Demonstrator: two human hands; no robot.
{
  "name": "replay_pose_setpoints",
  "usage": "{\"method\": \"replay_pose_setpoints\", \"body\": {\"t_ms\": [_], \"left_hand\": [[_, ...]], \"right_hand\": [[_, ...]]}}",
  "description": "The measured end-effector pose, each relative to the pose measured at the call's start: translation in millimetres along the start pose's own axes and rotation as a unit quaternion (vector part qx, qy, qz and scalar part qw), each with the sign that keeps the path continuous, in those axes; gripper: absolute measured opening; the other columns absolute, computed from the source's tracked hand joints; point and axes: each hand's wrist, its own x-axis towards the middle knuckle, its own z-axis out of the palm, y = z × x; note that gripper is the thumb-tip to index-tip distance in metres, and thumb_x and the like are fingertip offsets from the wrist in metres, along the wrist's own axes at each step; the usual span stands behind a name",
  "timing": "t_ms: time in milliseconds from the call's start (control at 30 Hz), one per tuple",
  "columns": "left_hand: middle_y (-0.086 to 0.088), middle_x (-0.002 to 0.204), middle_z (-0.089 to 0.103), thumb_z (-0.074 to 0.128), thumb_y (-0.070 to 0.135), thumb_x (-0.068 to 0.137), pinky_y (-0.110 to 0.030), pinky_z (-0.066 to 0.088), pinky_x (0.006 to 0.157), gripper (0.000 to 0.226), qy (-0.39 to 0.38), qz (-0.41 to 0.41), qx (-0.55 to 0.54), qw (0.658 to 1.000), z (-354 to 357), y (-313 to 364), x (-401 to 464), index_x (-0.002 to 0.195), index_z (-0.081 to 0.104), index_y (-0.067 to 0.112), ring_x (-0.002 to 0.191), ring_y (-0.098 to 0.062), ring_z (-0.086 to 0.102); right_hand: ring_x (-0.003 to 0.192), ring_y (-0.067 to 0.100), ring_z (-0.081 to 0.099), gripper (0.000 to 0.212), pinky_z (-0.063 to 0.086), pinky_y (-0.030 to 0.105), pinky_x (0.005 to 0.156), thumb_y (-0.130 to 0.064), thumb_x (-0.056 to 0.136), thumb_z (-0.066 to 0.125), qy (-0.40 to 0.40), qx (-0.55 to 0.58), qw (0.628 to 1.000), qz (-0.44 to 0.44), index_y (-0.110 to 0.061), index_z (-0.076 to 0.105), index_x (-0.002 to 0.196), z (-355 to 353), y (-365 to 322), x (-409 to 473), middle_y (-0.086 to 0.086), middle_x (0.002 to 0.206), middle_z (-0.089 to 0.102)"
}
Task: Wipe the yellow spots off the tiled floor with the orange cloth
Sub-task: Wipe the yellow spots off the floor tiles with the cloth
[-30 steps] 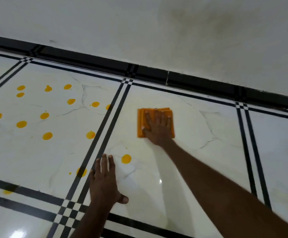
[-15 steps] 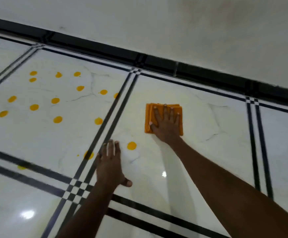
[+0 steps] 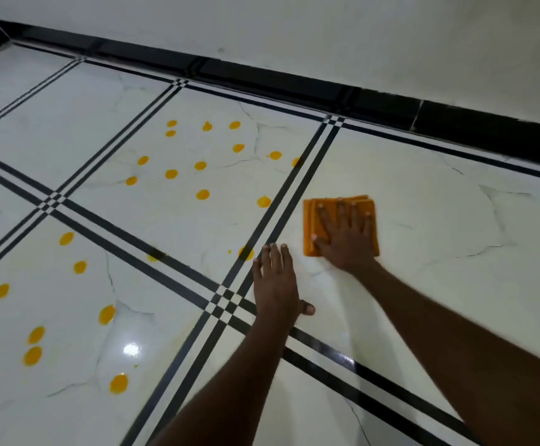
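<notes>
The right hand (image 3: 347, 243) presses flat, fingers spread, on the folded square orange cloth (image 3: 340, 224). At its seven o'clock the left hand (image 3: 276, 284) rests open-palmed on the glossy white tiled floor (image 3: 423, 201). Round yellow spots (image 3: 203, 194) scatter from eight to ten o'clock.

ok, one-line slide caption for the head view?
Right hand presses orange cloth flat on tiled floor; left hand braces nearby; yellow spots remain.

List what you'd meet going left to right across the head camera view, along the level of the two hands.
Yellow spots on the lower-left tile → black-and-white stripe crossing → left hand flat on the floor → right hand pressing the orange cloth → clean white tile.
</notes>
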Motion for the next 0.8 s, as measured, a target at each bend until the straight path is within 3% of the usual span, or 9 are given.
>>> {"method": "replay_pose_setpoints", "body": {"t_ms": [67,133,267,400,467,533,600,733,800], "left_hand": [[-0.019,0.166,-0.001,0.068,0.07,0.074,-0.049,0.004,0.124,0.128,0.019,-0.026,-0.008,0.999,6.1,-4.7,-22.6,0.158,-0.005,0.006,0.154,-0.033,-0.005],[-0.019,0.166,-0.003,0.066,0.073,0.073,-0.051,0.006,0.124,0.129,0.015,-0.042,-0.012,0.999,11.3,-16.9,-38.2,0.158,-0.006,0.008,0.153,-0.034,-0.005],[-0.019,0.164,-0.015,0.076,0.073,0.062,-0.053,0.001,0.122,0.145,-0.017,-0.054,-0.026,0.998,12.3,-56.1,-52.5,0.157,-0.014,0.012,0.152,-0.035,-0.015],[-0.015,0.163,-0.022,0.078,0.072,0.059,-0.052,0.002,0.124,0.149,-0.059,-0.063,-0.029,0.996,16.1,-83.1,-61.7,0.156,-0.018,0.015,0.151,-0.035,-0.018],[-0.014,0.164,-0.021,0.079,0.07,0.059,-0.052,0.004,0.124,0.147,-0.059,-0.062,-0.027,0.996,16.8,-83.7,-60.3,0.157,-0.017,0.016,0.152,-0.035,-0.016],[-0.015,0.164,-0.02,0.081,0.067,0.06,-0.053,0.004,0.124,0.147,-0.059,-0.066,-0.033,0.995,15.3,-80.7,-57.5,0.157,-0.016,0.016,0.152,-0.036,-0.016],[-0.015,0.164,-0.019,0.081,0.067,0.06,-0.053,0.005,0.123,0.147,-0.06,-0.07,-0.029,0.995,14.9,-78.7,-59.1,0.157,-0.016,0.016,0.152,-0.035,-0.015],[-0.016,0.164,-0.018,0.081,0.069,0.059,-0.053,0.009,0.123,0.148,-0.056,-0.076,-0.008,0.995,13.6,-78.7,-57.9,0.157,-0.017,0.014,0.152,-0.037,-0.012],[-0.016,0.164,-0.018,0.081,0.069,0.059,-0.054,0.01,0.123,0.149,-0.06,-0.078,0.0,0.995,13.0,-76.3,-56.3,0.156,-0.016,0.013,0.152,-0.038,-0.011]], "right_hand": [[0.153,0.048,0.013,0.082,0.008,0.066,0.122,-0.071,0.092,0.012,-0.03,-0.018,0.997,-0.074,-0.028,0.012,0.163,6.2,-16.6,-43.7,0.018,0.169,0.013],[0.153,0.045,0.018,0.078,0.012,0.064,0.122,-0.068,0.095,0.019,-0.015,-0.023,0.994,-0.102,-0.03,0.016,0.162,10.8,5.6,-87.9,0.015,0.169,0.016],[0.146,0.049,0.032,0.079,0.022,0.067,0.117,-0.07,0.095,0.015,-0.007,-0.041,0.999,-0.034,-0.028,0.029,0.159,-1.6,67.1,-67.9,0.019,0.164,0.029],[0.143,0.056,0.032,0.084,0.022,0.073,0.114,-0.07,0.09,0.017,0.022,0.004,0.999,0.035,-0.023,0.031,0.159,-6.5,24.6,0.1,0.026,0.16,0.033],[0.141,0.054,0.039,0.077,0.03,0.072,0.111,-0.066,0.096,0.019,0.063,-0.021,0.997,-0.03,-0.022,0.035,0.157,7.0,-22.9,-15.0,0.026,0.157,0.038],[0.151,0.048,0.023,0.075,0.019,0.068,0.119,-0.066,0.097,0.02,-0.002,-0.033,0.993,-0.112,-0.029,0.018,0.162,11.7,-47.8,-65.2,0.019,0.166,0.023],[0.155,0.043,0.015,0.075,0.013,0.065,0.122,-0.067,0.097,0.02,-0.02,-0.023,0.988,-0.153,-0.031,0.014,0.162,12.4,-24.3,-107.6,0.014,0.169,0.014],[0.144,0.049,0.036,0.075,0.026,0.068,0.115,-0.067,0.097,0.019,0.016,-0.051,0.998,-0.042,-0.027,0.03,0.159,1.3,59.4,-77.5,0.02,0.163,0.031],[0.138,0.056,0.04,0.079,0.028,0.074,0.111,-0.068,0.094,0.022,0.037,-0.033,0.999,0.021,-0.022,0.036,0.157,-4.0,57.7,-27.7,0.027,0.157,0.038]]}}
